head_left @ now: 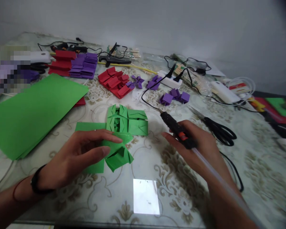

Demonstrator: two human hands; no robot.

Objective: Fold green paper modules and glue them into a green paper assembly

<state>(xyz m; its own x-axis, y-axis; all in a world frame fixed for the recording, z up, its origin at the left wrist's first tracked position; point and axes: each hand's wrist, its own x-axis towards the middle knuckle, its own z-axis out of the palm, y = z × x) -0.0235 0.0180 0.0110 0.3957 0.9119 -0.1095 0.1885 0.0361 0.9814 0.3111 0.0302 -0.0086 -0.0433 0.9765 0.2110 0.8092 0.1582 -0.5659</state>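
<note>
My left hand lies with its fingers stretched over a folded green paper piece, thumb and fingers pinching its edge. Just beyond it sit several more folded green paper units and a flat green square. My right hand is wrapped round a black glue gun with an orange trigger; its nozzle points up and left toward the green units, and a clear glue stick sticks out of its back along my forearm.
A stack of green paper sheets lies at left. Red folded units and purple folded units sit farther back, with small purple pieces. Black scissors lie right of my hand. Cables, a power strip and a white device crowd the back.
</note>
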